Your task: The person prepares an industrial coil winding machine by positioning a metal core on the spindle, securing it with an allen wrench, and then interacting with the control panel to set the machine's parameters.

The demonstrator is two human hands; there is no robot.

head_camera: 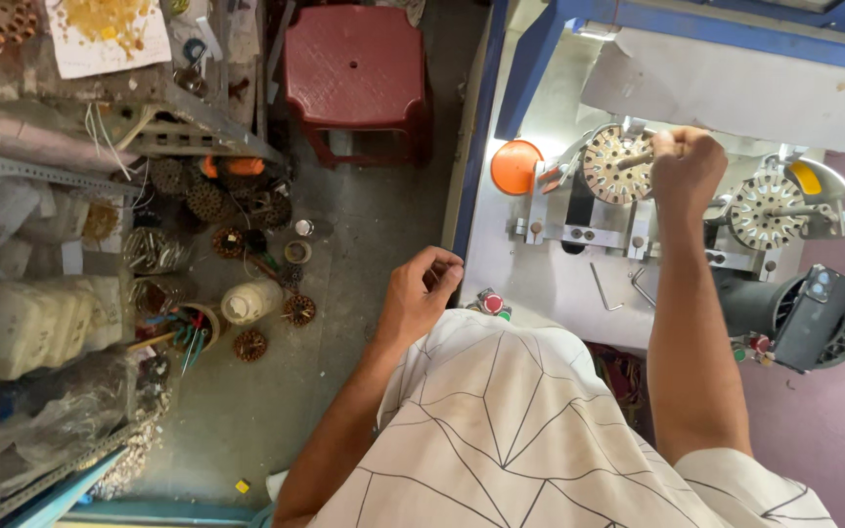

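My right hand (685,168) reaches forward over the white machine bench (540,284) and is closed around a metal shaft sticking out of a round slotted stator core (613,166) mounted in a fixture. My left hand (422,291) hangs at the bench's left edge with fingers curled loosely; nothing shows in it. A second slotted core (765,210) sits in a fixture to the right. Red and green push buttons (491,304) lie just right of the left hand.
An orange disc (514,167) and two hex keys (618,286) lie on the bench; a dark motor (804,318) is at right. On the floor to the left stand a red plastic stool (356,70), a white jar (250,301), several wound coils and a metal rack (41,323).
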